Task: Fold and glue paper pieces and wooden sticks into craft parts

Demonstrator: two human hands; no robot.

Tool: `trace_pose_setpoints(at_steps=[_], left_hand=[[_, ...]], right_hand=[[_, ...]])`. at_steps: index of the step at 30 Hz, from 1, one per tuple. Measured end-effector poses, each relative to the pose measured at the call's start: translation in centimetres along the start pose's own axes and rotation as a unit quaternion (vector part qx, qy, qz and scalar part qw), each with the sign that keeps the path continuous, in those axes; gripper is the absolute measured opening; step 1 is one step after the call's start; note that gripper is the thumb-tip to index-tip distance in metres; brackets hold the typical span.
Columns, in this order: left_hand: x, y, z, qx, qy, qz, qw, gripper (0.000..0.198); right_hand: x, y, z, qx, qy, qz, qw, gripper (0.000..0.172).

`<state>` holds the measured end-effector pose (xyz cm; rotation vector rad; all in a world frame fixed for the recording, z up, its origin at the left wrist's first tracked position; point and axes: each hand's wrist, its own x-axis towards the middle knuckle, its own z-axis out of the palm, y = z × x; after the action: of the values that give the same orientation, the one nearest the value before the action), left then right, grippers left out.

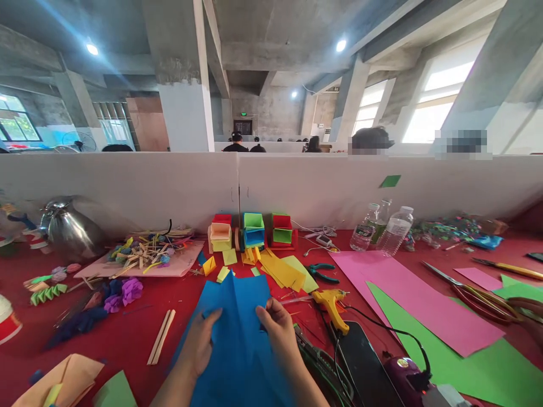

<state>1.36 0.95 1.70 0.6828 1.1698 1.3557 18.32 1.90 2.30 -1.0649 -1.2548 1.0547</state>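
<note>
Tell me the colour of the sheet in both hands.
Blue; the sheet shows best in the head view.

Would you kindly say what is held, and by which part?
A blue paper sheet: left side in the left hand, right side in the right hand.

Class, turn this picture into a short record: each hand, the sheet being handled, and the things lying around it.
Left hand: grips the left side of the blue paper
Right hand: pinches its right side
Blue paper: creased down the middle, between left hand and right hand
Beyond it: small folded paper boxes
Left side: two wooden sticks
Right side: yellow glue gun, phone, overlapping pink sheet and green sheet
</note>
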Motion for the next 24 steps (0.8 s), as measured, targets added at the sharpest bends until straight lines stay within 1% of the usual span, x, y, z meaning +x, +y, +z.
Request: trace_pose_setpoints(at_steps=[3,5,6,8,9,10,12,13,14,16,17,19,22,24], left_hand=[[1.0,-0.1,-0.5,0.003,-0.027,-0.007,1.000,0.034],[1.4,-0.2,-0.8,0.019,-0.036,0.001,0.999,0.036],[1.5,-0.2,-0.9,0.031,-0.038,0.006,0.999,0.035],[1.5,-0.2,-0.8,0.041,-0.038,0.010,0.998,0.033],[1.5,-0.2,-0.8,0.036,-0.039,0.004,0.999,0.031],[1.3,-0.2,-0.7,0.025,-0.039,-0.007,0.999,0.030],[1.2,-0.1,-0.6,-0.002,-0.037,-0.036,0.999,0.031],[1.1,0.0,-0.6,-0.010,-0.032,-0.050,0.998,0.032],[1.1,0.2,-0.7,-0.014,-0.028,-0.062,0.998,0.033],[1.1,0.6,-1.1,-0.017,-0.035,-0.074,0.997,0.033],[1.1,0.9,-1.4,-0.020,-0.043,-0.078,0.996,0.034],[1.2,1.5,-2.1,-0.022,-0.058,-0.083,0.995,0.034],[1.2,1.9,-2.9,-0.035,-0.100,-0.076,0.991,0.035],[0.8,1.8,-3.1,-0.051,-0.140,-0.070,0.986,0.035]], right_hand=[[0.7,0.8,-0.8,-0.045,0.041,-0.010,0.998,0.024],[0.8,1.1,-1.2,-0.077,0.057,-0.013,0.995,0.014],[0.7,1.1,-1.2,-0.097,0.065,-0.021,0.993,0.015],[0.4,0.8,-1.2,-0.183,0.062,-0.073,0.978,0.035],[0.1,0.5,-1.2,-0.248,0.045,-0.115,0.961,0.045],[-0.1,0.2,-1.1,-0.320,0.018,-0.162,0.933,0.052],[-0.6,-0.4,-1.0,-0.441,-0.054,-0.240,0.863,0.056],[-0.9,-0.6,-1.0,-0.475,-0.089,-0.261,0.836,0.056],[-1.0,-0.7,-1.0,-0.496,-0.119,-0.274,0.815,0.054],[-1.3,-1.0,-1.2,-0.517,-0.160,-0.287,0.790,0.052],[-1.3,-1.1,-1.3,-0.520,-0.167,-0.291,0.785,0.051],[-1.2,-1.1,-1.5,-0.519,-0.156,-0.299,0.785,0.047],[-0.8,-0.9,-1.6,-0.506,-0.107,-0.306,0.799,0.040],[-0.5,-0.6,-1.7,-0.497,-0.074,-0.294,0.813,0.041]])
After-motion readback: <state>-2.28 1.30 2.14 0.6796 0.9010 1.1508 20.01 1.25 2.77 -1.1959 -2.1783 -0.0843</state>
